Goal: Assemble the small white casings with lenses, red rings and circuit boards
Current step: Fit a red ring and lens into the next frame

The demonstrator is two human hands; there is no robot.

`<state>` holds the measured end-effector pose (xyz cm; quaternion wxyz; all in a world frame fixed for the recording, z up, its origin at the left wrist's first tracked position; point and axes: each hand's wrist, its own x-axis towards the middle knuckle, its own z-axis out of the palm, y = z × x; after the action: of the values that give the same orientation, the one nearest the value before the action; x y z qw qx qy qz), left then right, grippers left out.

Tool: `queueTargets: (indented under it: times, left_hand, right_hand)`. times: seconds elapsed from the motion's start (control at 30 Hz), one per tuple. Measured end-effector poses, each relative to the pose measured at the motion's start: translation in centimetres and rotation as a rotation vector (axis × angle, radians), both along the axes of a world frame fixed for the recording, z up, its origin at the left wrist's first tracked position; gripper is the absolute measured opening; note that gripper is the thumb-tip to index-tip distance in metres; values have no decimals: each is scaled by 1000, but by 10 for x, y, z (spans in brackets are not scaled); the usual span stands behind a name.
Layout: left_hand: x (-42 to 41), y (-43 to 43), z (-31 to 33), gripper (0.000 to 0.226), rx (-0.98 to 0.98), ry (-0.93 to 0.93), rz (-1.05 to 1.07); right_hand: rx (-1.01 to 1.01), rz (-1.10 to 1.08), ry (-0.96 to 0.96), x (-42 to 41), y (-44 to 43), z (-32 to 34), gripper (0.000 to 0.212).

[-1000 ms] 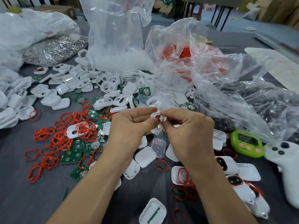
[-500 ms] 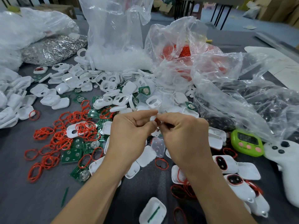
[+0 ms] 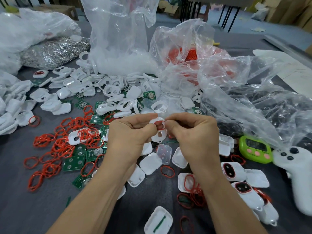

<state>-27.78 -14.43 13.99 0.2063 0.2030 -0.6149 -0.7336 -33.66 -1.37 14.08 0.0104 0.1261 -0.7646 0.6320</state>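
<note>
My left hand (image 3: 130,134) and my right hand (image 3: 194,137) meet above the middle of the table, both pinching one small white casing (image 3: 159,135) with two openings. A red ring (image 3: 160,123) lies across the casing's upper opening, between my thumbs and fingertips. Loose red rings (image 3: 55,144) are scattered on the left. Green circuit boards (image 3: 73,163) lie among them. White casing halves (image 3: 150,163) sit under my hands. Finished casings with red-rimmed lenses (image 3: 230,171) rest at the right.
Clear plastic bags (image 3: 121,39) of parts stand at the back, one with red rings (image 3: 189,54), one with metal pieces (image 3: 54,53). A green timer (image 3: 255,148) and a white controller (image 3: 297,173) lie at the right. The grey table (image 3: 25,208) is bare at the lower left.
The casing has turned in my fingers so its face with the openings shows more, and the red ring now lies over its upper opening. Both hands stay together at the same spot.
</note>
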Motion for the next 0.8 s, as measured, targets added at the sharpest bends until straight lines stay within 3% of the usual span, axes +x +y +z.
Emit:
queueTargets:
  times: [0.27,0.5,0.8]
  left_hand:
    - [1,4,-3,41,-66,67,-89]
    - [1,9,-6,44,-184,42,-64]
    - [1,4,-6,41,-169,47,-66]
  right_hand:
    - [97,-105,-43,3,-1,-1,13]
    - [45,-143,-74,8,-7,-6,20]
    - [-55,-58,-154,15,-10,-8,27]
